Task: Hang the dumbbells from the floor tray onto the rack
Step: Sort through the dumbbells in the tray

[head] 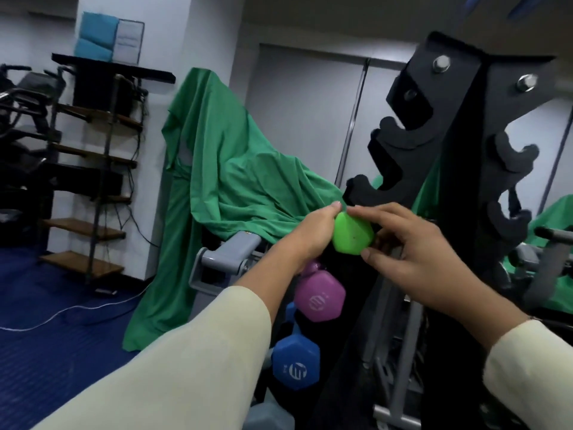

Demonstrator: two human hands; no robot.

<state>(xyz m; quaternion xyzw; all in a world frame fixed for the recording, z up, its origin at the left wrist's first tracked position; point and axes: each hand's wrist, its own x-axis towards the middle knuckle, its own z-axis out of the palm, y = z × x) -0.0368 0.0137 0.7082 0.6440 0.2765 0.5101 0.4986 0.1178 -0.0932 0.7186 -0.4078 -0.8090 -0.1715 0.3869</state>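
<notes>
Both cream-sleeved arms reach forward to the black metal dumbbell rack (412,169). The left hand (310,234) curls around the handle of a lime-green hexagonal dumbbell (352,232), and the right hand (415,249) pinches its near head between thumb and fingers. The dumbbell sits just below the rack's lowest free hook, its long axis running away from the camera, near head facing the viewer.

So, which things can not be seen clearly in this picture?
Head view only:
- green dumbbell: handle and far head hidden by the left hand.
- rack: the hook under it is covered by both hands.
- floor tray: not in view.
- purple dumbbell: handle mostly behind the left wrist.
</notes>
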